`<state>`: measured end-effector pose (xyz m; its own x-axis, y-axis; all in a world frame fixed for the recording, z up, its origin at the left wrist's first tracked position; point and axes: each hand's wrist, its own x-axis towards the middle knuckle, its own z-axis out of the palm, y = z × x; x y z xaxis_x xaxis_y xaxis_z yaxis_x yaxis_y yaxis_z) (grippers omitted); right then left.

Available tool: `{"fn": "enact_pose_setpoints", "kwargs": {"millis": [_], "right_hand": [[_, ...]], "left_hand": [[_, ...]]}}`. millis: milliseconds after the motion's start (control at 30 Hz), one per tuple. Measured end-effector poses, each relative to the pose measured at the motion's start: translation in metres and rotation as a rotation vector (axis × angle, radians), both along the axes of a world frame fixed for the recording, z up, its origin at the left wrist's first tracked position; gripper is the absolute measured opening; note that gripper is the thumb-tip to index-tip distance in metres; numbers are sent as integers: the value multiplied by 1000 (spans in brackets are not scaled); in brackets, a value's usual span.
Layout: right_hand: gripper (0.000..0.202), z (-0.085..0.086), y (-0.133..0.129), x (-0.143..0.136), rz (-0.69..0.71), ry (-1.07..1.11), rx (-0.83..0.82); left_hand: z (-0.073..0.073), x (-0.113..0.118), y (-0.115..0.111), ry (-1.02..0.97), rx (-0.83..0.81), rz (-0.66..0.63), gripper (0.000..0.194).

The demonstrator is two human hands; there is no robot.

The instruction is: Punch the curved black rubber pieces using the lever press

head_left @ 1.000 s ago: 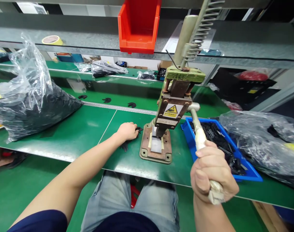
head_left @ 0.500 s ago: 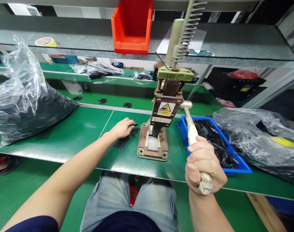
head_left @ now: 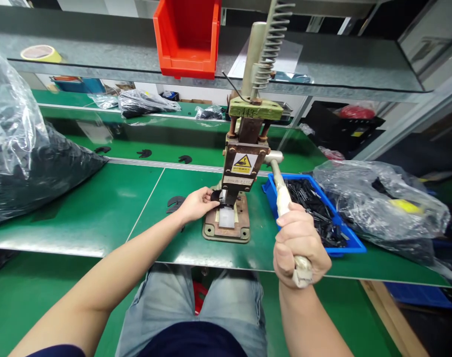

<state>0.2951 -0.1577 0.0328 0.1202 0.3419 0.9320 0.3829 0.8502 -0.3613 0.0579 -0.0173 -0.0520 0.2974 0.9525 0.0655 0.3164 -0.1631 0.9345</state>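
Note:
My left hand pinches a flat black curved part at the left side of the hand press, near its ram and the pale block on the base plate. The part's far edge is hidden by the press. My right hand is wrapped round the taped press lever, which slants down toward me. More black curved parts lie on the green table just left of my left hand, some of them behind my wrist.
At the right stands a blue tray of small black pieces, beside a clear plastic bag. A big bag of black parts fills the left. Single black parts lie along the back strip. An orange-red bin hangs over the shelf edge.
My left hand has moved right with a black part, from above the loose parts to the press. My right hand stays on the lever. The view has shifted slightly.

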Motion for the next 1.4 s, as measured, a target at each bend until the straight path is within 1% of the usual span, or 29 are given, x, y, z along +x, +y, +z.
{"fn": "enact_pose_setpoints", "kwargs": {"millis": [67, 100, 167, 267, 367, 533, 700, 800, 867, 967, 1033, 1067, 1133, 1167, 1233, 1300, 1333, 1400], "right_hand": [[18, 0, 0, 0, -1, 0, 1], [17, 0, 0, 0, -1, -2, 0], [17, -1, 0, 1, 2, -6, -4], [17, -2, 0, 1, 1, -4, -11], [19, -2, 0, 0, -8, 8, -9], [18, -2, 1, -1, 8, 23, 5], [20, -3, 2, -2, 15, 44, 9], [19, -3, 2, -2, 7, 43, 20], [18, -2, 2, -2, 2, 31, 12], [18, -2, 2, 0, 0, 5, 1], [18, -1, 1, 1, 0, -7, 12], [18, -1, 1, 2, 1, -11, 19], [18, -1, 2, 2, 10, -17, 16], [17, -1, 2, 2, 12, -15, 11], [18, -1, 3, 2, 10, -3, 1], [20, -2, 4, 1, 3, 15, 2], [20, -3, 4, 0, -1, 21, 10], [20, -3, 4, 0, -6, 20, 13]], "left_hand": [[-4, 2, 1, -95, -48, -1, 33], [-5, 1, 2, -106, -79, -18, 35], [-5, 0, 3, -92, -151, -61, 38], [-3, 1, 4, -46, -222, -118, 38], [2, 8, 5, 7, -261, -153, 34], [8, 20, 11, 34, -358, -202, 31], [18, 26, 17, 78, -437, -187, 26], [22, 29, 18, 115, -475, -171, 25], [22, 32, 16, 118, -482, -171, 26], [24, 33, 12, 93, -450, -192, 26], [29, 26, 14, 35, -439, -230, 25], [32, 19, 17, -9, -430, -244, 25], [37, -3, 27, -70, -355, -217, 26], [38, -16, 34, -60, -270, -168, 26], [37, -44, 46, 97, -82, -72, 29], [32, -66, 52, 362, 31, -53, 33], [27, -73, 53, 499, 65, -55, 36], [17, -77, 50, 721, 115, -63, 45]]}}
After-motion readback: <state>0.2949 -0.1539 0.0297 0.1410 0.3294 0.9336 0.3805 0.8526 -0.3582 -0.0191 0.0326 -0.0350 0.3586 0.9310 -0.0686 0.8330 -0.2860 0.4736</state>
